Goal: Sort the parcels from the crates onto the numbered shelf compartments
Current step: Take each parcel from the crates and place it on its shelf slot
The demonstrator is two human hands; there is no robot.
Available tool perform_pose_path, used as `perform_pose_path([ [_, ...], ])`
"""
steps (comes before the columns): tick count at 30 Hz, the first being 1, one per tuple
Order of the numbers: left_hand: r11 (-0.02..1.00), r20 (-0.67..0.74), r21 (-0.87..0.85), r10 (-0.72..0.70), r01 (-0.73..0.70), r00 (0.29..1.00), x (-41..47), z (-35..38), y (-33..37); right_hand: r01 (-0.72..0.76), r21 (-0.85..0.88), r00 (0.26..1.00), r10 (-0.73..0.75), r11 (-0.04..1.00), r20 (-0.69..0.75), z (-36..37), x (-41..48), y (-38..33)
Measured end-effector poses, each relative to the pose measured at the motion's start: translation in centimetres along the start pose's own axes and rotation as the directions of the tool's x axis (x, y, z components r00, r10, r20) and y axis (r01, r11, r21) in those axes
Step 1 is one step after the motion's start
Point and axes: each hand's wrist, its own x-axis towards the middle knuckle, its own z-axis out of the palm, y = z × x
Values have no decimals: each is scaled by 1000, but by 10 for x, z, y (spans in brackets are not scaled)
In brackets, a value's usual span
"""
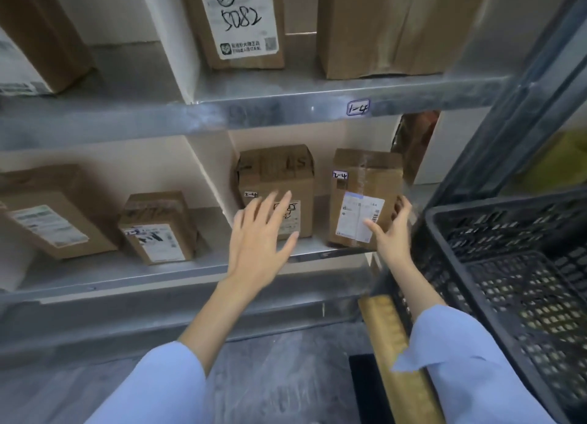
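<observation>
A small brown parcel with a white label and a "2-4" tag stands at the front edge of the lower shelf. My right hand grips its lower right corner, thumb on the label and fingers round the side. Another brown parcel, also tagged "2-4", stands just to its left. My left hand hovers in front of that one with fingers spread and holds nothing. The shelf above carries a "1-4" tag.
A black plastic crate fills the right side, close to my right forearm. Two more parcels lie in the compartment to the left. Taller boxes, one marked "5082", stand on the upper shelf. A yellowish wooden slat lies below.
</observation>
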Motion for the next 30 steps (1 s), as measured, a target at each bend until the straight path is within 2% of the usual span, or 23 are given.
perform_pose_path([
  [6, 996, 16, 83, -44, 43, 999, 16, 6, 2, -116, -21, 992, 117, 993, 56, 19, 32, 23],
  [15, 995, -11, 89, -51, 52, 999, 19, 4, 0, -71, 35, 988, 65, 997, 142, 14, 55, 32],
  [21, 996, 24, 78, -46, 44, 999, 17, 1, 0, -66, 36, 980, 58, 997, 190, 5, 57, 27],
  [26, 997, 36, 73, -23, 20, 999, 17, -3, -1, -110, -27, 993, 111, 994, 48, -4, 46, 17],
  [30, 998, 45, 58, -26, 24, 999, 17, -3, -4, -37, -58, 999, 39, 998, 18, -2, 29, 10],
])
